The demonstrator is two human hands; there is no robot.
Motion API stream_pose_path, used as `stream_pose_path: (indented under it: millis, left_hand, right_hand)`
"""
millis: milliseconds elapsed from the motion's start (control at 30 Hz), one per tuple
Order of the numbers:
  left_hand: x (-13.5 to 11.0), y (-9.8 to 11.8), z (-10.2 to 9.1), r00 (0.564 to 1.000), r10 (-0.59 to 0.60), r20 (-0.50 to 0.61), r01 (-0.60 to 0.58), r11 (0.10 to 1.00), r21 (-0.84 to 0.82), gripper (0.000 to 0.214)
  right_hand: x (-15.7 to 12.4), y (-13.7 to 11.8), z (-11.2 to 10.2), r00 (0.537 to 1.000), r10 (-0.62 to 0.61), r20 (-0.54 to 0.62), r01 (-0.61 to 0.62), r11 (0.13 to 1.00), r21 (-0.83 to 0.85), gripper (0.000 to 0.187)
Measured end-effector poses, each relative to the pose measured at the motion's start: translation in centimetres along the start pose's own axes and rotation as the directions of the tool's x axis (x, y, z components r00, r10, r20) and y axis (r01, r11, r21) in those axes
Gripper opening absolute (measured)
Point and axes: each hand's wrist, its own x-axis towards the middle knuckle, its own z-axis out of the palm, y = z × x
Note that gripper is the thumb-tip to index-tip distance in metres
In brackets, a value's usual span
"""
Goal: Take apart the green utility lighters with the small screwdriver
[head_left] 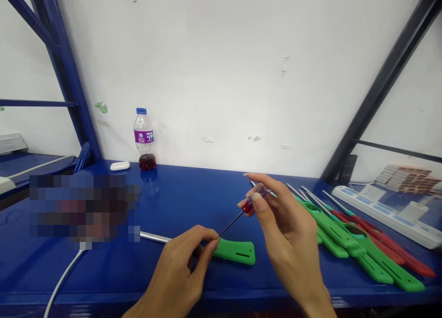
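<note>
My right hand [286,230] pinches a small screwdriver [247,207] with a clear and red handle, its thin shaft slanting down to the left. The tip meets a green long-nosed lighter [236,252] lying flat on the blue shelf [193,193]. My left hand [183,267] is closed on that lighter near where its metal tube [154,237] begins, fingers pinched right at the screwdriver's tip.
Several green and red lighters [359,239] lie in a row at the right, beside a white power strip [386,209]. A plastic bottle [144,140] and a small white case [119,166] stand by the wall. A white cable [62,281] runs off the front left.
</note>
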Motion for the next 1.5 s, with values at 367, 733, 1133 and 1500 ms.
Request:
stream_pose_path:
  millis: [367,733,1133,1500]
  left_hand:
    - [-0.31,-0.08,-0.06,1.0,-0.017,-0.005,0.017,1.0,-0.009,0.014]
    - [-0.06,0.19,-0.14,0.998,-0.064,0.005,0.065,0.998,-0.024,0.018]
    - [0.21,0.02,-0.06,0.983,-0.182,0.023,0.183,0.978,-0.096,0.022]
    - [0.27,0.61,-0.41,0.992,-0.115,-0.052,0.113,0.993,-0.032,0.019]
  right_hand:
    - [-0.14,-0.12,0.23,1.0,0.016,-0.003,-0.016,1.0,0.008,0.029]
    - [-0.09,0.24,0.25,1.0,0.009,-0.012,-0.009,1.0,0.02,0.027]
    - [-0.21,-0.1,0.18,0.996,-0.044,0.073,0.042,0.999,0.021,0.03]
    - [0.26,0.16,0.04,1.0,0.004,0.015,-0.002,0.997,-0.078,0.025]
